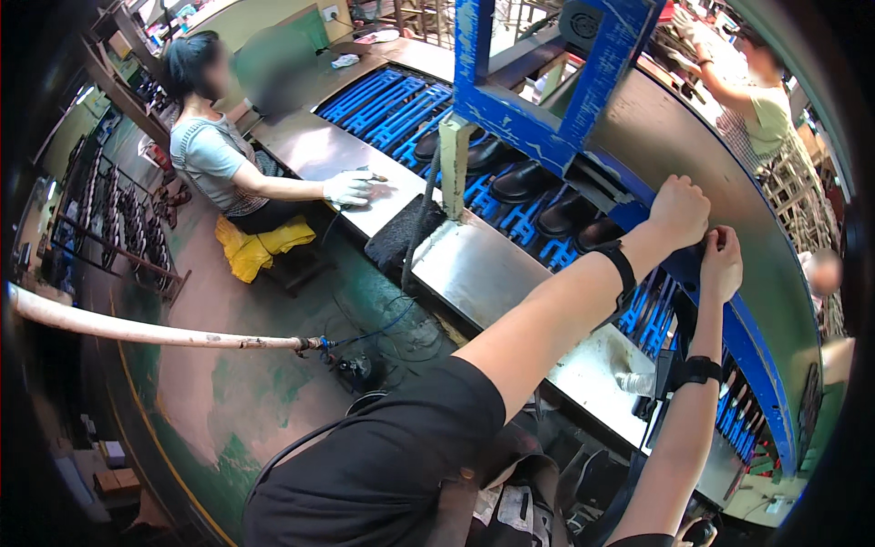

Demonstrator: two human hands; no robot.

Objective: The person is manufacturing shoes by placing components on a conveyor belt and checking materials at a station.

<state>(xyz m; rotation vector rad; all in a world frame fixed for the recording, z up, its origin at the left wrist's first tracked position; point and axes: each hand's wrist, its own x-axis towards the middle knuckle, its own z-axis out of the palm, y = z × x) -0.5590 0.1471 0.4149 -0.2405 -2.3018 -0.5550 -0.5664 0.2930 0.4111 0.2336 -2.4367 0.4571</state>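
Note:
My left hand [679,211] is closed, fingers curled, above the blue rail on the far side of the conveyor. Close beside it, a little nearer and to the right, my right hand [722,260] has its fingers bent together in a pinch. Whatever lies within either hand is hidden or too small to make out. Below and left of them, several black shoes [524,182] rest on the blue slatted conveyor [524,221]. Black bands circle both my wrists.
A blue metal frame [529,105] spans the conveyor. A steel ledge [483,273] runs along its near side, with a dark pad [396,239] and a cream post [453,169]. A co-worker with a white glove [351,188] sits left; another person works far right. A white pipe [164,330] crosses the left.

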